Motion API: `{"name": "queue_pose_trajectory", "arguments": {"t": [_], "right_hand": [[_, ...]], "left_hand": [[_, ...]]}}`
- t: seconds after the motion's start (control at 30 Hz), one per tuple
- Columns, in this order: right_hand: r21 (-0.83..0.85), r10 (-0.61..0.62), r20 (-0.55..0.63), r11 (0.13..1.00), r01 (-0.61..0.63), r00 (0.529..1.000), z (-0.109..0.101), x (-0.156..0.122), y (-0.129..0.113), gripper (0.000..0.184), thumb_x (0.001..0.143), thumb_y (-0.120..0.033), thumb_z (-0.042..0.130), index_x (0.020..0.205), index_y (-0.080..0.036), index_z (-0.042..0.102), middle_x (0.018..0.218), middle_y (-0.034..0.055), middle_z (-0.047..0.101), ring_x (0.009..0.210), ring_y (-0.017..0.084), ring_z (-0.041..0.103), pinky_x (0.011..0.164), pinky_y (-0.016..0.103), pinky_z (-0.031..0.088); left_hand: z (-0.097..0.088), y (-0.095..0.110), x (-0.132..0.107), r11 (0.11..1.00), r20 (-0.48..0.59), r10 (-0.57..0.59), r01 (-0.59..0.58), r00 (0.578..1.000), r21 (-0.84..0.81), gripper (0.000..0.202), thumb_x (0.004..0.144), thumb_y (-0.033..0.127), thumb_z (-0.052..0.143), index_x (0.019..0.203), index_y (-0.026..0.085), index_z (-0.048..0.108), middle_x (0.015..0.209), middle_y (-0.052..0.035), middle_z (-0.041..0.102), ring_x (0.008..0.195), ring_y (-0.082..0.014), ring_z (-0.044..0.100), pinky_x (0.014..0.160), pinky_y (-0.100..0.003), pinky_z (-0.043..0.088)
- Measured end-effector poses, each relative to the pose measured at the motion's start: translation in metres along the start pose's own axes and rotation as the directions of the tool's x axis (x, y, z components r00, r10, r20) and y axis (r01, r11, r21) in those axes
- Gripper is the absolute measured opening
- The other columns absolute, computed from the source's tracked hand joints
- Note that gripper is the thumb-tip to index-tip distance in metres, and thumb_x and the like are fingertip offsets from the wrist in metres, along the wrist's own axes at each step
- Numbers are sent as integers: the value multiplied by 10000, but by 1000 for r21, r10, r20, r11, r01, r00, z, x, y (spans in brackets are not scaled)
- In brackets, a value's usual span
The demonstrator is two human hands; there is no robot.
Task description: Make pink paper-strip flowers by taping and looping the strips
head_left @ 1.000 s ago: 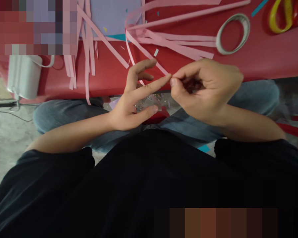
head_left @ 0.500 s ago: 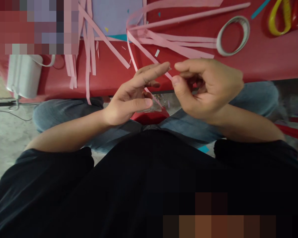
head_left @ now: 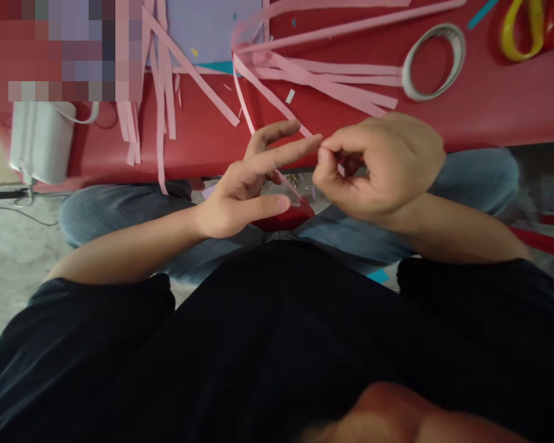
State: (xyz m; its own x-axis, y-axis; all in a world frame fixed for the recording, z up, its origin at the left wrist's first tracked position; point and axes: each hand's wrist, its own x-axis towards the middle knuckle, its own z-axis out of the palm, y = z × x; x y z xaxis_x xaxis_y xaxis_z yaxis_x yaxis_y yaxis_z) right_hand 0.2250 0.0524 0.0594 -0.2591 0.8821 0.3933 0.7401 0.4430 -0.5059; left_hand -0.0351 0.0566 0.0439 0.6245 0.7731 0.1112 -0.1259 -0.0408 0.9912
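My left hand [head_left: 253,178] is held in front of me with its fingers stretched out and apart. Its index fingertip meets the pinched thumb and forefinger of my right hand [head_left: 383,166]. Anything between those pinched fingertips is too small to make out. Behind both hands lie pink paper strips [head_left: 327,77] on the red tabletop [head_left: 351,129]. One narrow pink strip [head_left: 244,98] runs down behind my left hand. A roll of white tape [head_left: 410,83] lies on its side beyond my right hand.
Yellow scissor-like handles [head_left: 508,37] and a blue strip [head_left: 482,13] are at the far right. A purple sheet [head_left: 194,31] lies at the back under some strips. On the left, a white box-shaped device [head_left: 44,141] with a cable sits near the table's edge.
My right hand has come down and slightly left, closing its thumb and forefinger into a pinch at my left index fingertip. The left hand's fingers have spread further.
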Motion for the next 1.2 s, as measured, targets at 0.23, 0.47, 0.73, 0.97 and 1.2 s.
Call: {"name": "queue_pose_trajectory", "arguments": {"t": [0.23,0.47,0.73,0.97,1.2], "right_hand": [[-27,-196,-151,981,194,969,5,-6,-4,271,1090,-488,562,984,-325,751,686,1,676,626,220,658,737,445,609],[143,-109,-70,983,118,992,-12,-2,-19,237,1122,-452,582,1106,-333,786,852,13,780,701,211,707,763,416,632],[190,94,-41,978,-85,995,18,23,18,363,1115,-603,556,1306,-368,755,963,25,831,897,248,785,879,424,665],[14,-113,-39,993,114,993,46,83,66,776,937,-304,696,1666,-411,452,1346,-15,805,1242,252,727,1143,504,572],[-44,-114,54,992,117,992,95,126,101,872,834,-402,781,1654,-385,485,1128,-39,861,1054,286,737,1139,559,493]], "left_hand": [[4,-2,5,963,-93,-156,131,983,-234,902,699,620,1021,1525,474,690,1706,18,595,1511,-366,642,1007,-418,710],[7,14,10,890,-207,-341,245,917,-384,638,826,555,927,1384,304,746,1469,-91,748,1247,-316,781,963,-406,672],[-9,-4,19,829,-539,-540,299,646,-473,171,882,325,767,1031,263,712,1021,-13,779,796,-143,709,682,-300,513],[-13,4,28,858,-676,-476,127,562,-498,171,752,206,768,877,265,666,891,13,707,701,-132,572,619,-324,362],[-39,-17,29,872,-689,-433,78,581,-483,212,823,353,843,908,301,656,839,30,675,781,-151,535,669,-360,313]]}}
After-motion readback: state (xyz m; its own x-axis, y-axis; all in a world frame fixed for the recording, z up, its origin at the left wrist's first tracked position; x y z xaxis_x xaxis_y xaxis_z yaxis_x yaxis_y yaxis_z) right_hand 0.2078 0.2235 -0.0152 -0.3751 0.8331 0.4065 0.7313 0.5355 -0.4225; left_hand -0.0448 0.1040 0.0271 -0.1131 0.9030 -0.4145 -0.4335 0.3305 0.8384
